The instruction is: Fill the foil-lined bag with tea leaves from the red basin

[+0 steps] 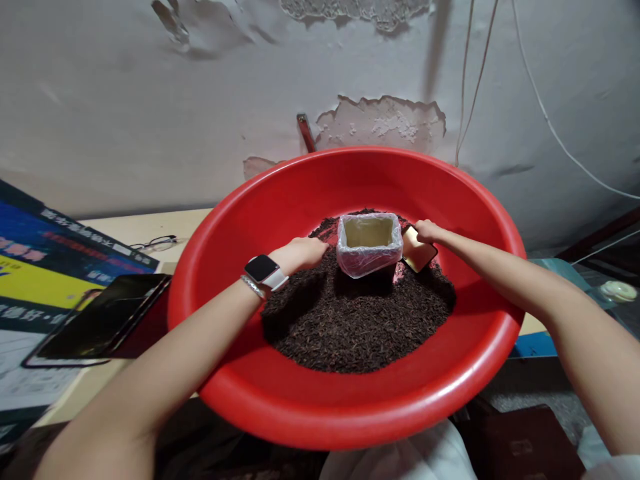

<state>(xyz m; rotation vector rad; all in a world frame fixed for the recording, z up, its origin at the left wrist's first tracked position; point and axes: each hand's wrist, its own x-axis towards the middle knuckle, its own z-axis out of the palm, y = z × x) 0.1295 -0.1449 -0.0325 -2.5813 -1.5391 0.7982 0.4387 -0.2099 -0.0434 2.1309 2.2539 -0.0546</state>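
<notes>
A large round red plastic basin (pixel 350 400) sits at the edge of a pale bench (pixel 145 227) and fills the middle of the view. Inside it lies a broad heap of dark brown loose dried leaves (pixel 350 320). At the far side of the heap a small square container lined with a clear plastic bag (pixel 369 250) stands upright. Its mouth is open, and the bag's edge is folded down over its rim.

The left hand (pixel 304 253), with a white-strapped smartwatch (pixel 264 270) and a thin silver bracelet on the wrist, lies on the leaves just left of the container. Its fingers are drawn together and bent down towards the heap, the tips close to the container's left wall. Whether they touch the wall or grip any leaves I cannot tell.

The right hand (pixel 428 231) reaches in from the other side, its fingers closed on the upper edge of a flat gold-coloured shiny rectangular piece (pixel 419 249). This piece is tilted, with its lower corner on the leaves, just beside the container's right wall.

On the bench left of the basin are a pair of thin-framed spectacles (pixel 156 242), a black flat tablet (pixel 100 320) and a blue and yellow printed sheet (pixel 45 267). Behind stands a grey wall with peeling paint (pixel 385 123), and thin white cables (pixel 545 113) hang down it.
</notes>
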